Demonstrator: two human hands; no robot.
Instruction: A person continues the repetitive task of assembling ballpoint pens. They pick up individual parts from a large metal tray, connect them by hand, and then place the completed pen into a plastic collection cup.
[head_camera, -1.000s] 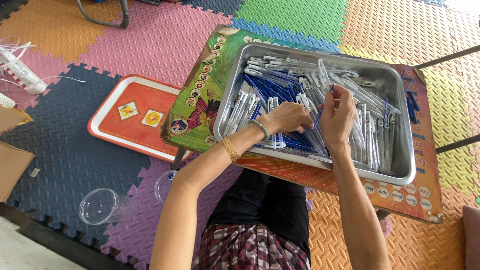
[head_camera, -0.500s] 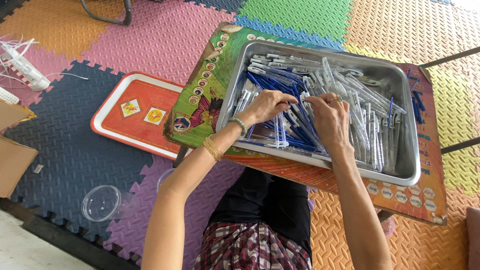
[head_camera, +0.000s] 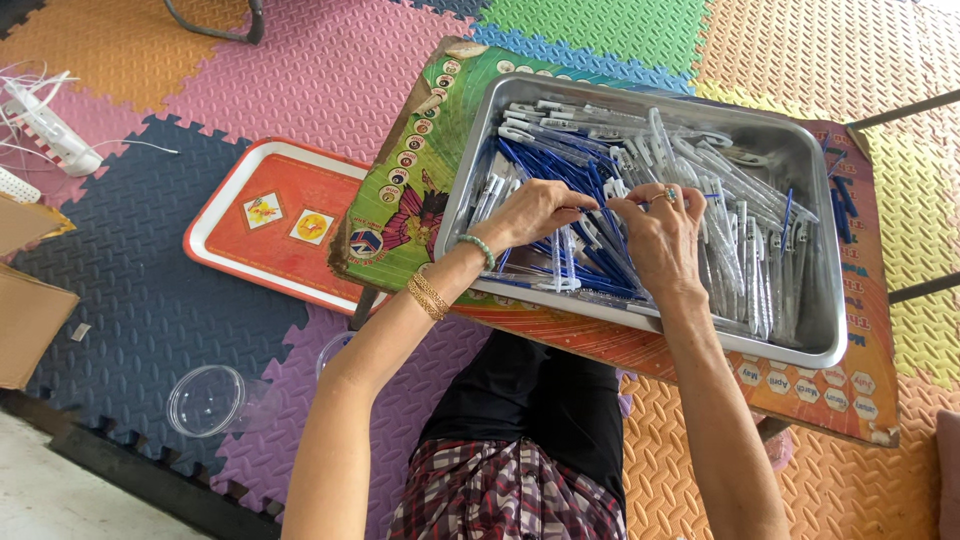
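Steel fills the middle of the head view: a shallow metal tray (head_camera: 800, 340) sits on a colourful printed board (head_camera: 400, 215) that rests across your lap, and it is heaped with pen parts (head_camera: 720, 210), clear barrels toward 3 o'clock and blue pieces (head_camera: 555, 170) toward 9 o'clock. Your left hand (head_camera: 530, 215) lies in the tray at about 9 o'clock from your right hand (head_camera: 660, 235); its fingers are curled together around a small bunch of blue and clear parts. Your right hand presses down just beside it, thumb and forefinger pinched on a thin piece, though I cannot tell exactly which one. Both hands meet near the tray's centre, so you appear to be sorting or picking parts out of the pile. A clean lift calls for separating one piece from the tangle without dragging its neighbours.

Off the board, at 9 o'clock on the foam mat floor (head_camera: 130, 270), an orange serving tray (head_camera: 250, 260) carries only its printed pattern. At 7 o'clock a clear plastic cup (head_camera: 205, 400) stands with nothing visible inside.
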